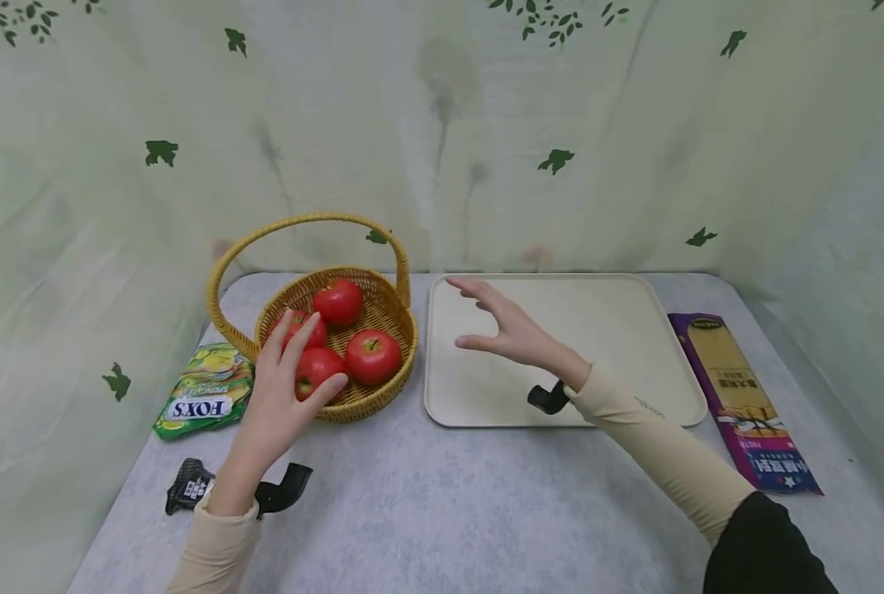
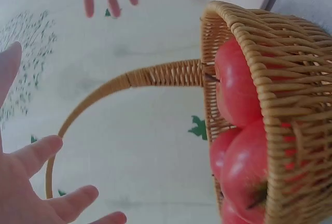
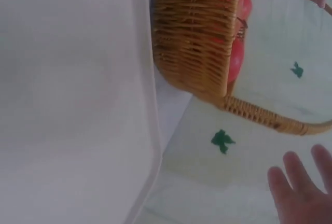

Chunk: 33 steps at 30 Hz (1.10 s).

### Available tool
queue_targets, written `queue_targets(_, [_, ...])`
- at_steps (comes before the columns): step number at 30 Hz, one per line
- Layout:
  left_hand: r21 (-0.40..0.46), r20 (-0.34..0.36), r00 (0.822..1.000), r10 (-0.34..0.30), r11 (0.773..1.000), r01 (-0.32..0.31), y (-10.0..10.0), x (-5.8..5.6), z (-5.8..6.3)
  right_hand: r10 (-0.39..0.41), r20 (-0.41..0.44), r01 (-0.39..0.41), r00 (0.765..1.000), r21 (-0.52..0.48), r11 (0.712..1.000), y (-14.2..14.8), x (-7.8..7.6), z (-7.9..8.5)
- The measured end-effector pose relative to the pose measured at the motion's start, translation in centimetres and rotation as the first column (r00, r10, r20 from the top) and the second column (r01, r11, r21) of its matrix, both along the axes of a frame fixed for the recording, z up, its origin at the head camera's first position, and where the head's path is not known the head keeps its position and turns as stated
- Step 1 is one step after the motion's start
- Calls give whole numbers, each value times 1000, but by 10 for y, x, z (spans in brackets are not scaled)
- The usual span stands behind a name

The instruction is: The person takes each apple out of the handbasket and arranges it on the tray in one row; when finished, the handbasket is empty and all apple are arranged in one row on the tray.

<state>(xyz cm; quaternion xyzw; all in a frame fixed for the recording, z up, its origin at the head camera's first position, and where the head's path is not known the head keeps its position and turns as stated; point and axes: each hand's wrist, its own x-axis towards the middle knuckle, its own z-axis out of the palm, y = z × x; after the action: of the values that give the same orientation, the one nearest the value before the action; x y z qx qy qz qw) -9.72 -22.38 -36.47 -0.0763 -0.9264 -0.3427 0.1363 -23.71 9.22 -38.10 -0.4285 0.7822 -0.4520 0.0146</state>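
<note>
A woven wicker basket (image 1: 367, 404) with a tall arched handle stands at the back left of the table, holding several red apples (image 1: 373, 357). My left hand (image 1: 281, 404) hovers at the basket's near left side, fingers spread, hiding part of the apples in the head view. In the left wrist view the left hand's fingers (image 2: 72, 203) are apart from the basket and hold nothing. My right hand (image 1: 519, 330) is held over the cream tray (image 1: 598, 330), fingers extended and thumb apart, with nothing in it. The right wrist view shows its fingers (image 3: 298, 175) spread near the basket handle (image 3: 259, 116).
A green FOXS candy bag (image 1: 207, 392) lies left of the basket. Nearer the front left is a small black packet (image 1: 189, 487), partly behind the left wrist. A purple and gold package (image 1: 746, 404) lies right of the tray. A leaf-patterned curtain (image 1: 442, 148) hangs behind the table.
</note>
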Motion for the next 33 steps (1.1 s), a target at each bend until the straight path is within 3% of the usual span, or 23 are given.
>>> queue_targets(4, [150,31,999,10,989,-15,-15,17,-3,107,117,-103,987,-44,994,-31,-8,-3])
queue_targets(10, [312,131,991,23,948,-63,-31,33,-16,243,237,-232,941,-72,970,-67,-19,-7])
queue_targets(16, [454,273,960,60,872,-183,-40,41,-37,324,336,-337,884,-21,941,-95,-28,-8])
queue_targets(19, [511,324,943,75,825,-241,-42,40,-46,352,380,-392,855,31,919,-107,-33,-9])
queue_targets(25, [573,381,924,24,779,-257,-41,29,-59,412,426,-516,805,161,841,-127,-40,-10])
queue_targets(29, [635,404,914,-26,727,-260,-39,20,-64,372,472,-530,799,262,806,-136,-41,-10])
queue_targets(33, [667,429,903,-23,683,-299,-37,13,-69,321,502,-523,803,336,783,-143,-39,-9])
